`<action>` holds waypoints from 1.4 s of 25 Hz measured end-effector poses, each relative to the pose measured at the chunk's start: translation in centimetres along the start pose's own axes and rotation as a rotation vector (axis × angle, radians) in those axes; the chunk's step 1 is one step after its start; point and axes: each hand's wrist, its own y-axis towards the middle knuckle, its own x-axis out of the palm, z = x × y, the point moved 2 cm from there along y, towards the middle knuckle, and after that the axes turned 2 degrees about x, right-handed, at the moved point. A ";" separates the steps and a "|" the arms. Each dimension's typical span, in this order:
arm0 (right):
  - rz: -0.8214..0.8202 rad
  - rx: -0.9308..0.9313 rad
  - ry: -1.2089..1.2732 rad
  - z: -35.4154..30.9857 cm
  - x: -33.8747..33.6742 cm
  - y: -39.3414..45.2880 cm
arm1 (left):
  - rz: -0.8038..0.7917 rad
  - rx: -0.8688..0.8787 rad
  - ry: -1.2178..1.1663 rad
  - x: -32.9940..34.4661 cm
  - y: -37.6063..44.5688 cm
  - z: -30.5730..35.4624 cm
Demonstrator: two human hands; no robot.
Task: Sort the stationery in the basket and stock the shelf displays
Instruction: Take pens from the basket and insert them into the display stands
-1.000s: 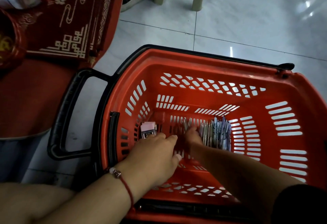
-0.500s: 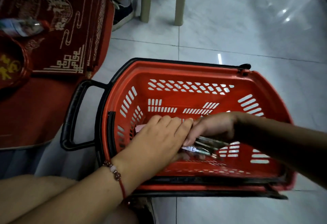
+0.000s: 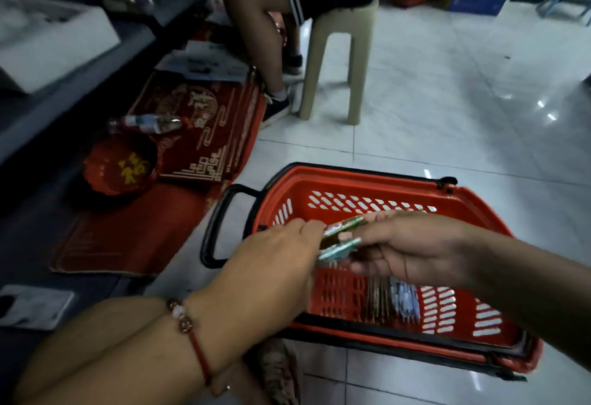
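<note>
Both hands, left (image 3: 275, 257) and right (image 3: 412, 251), pinch a loose pen bundle (image 3: 340, 238) above the basket (image 3: 367, 187); it may scatter floorward, toward six o'clock.

1. The basket (image 3: 377, 193) is looking like moulded red plastic, slotted, with a black plastic handle (image 3: 217, 228).
2. The floor (image 3: 447, 116) is showing glossy pale tiles that are reflecting lights.
3. The stool (image 3: 335, 62) is appearing as matt beige plastic.
4. The mat (image 3: 198, 129) is reading as red cloth with gold patterning.
</note>
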 end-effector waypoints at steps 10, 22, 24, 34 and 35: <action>-0.381 0.012 -0.148 -4.3 14.2 1.0 | 0.150 -0.267 0.107 -9.8 -11.7 -4.5; -0.187 -0.310 -0.189 -6.6 30.6 3.5 | 0.459 -0.934 -0.331 -15.8 -32.8 -10.5; -0.200 -0.362 -0.181 -6.3 34.6 4.2 | 0.455 -0.961 -0.296 -16.6 -35.9 -11.0; -0.439 -0.430 -0.182 -0.9 52.5 6.2 | 0.243 -1.165 0.168 -18.7 -47.5 -11.1; -0.446 -0.430 -0.166 -0.7 53.9 6.4 | 0.261 -1.170 0.169 -18.6 -48.2 -11.5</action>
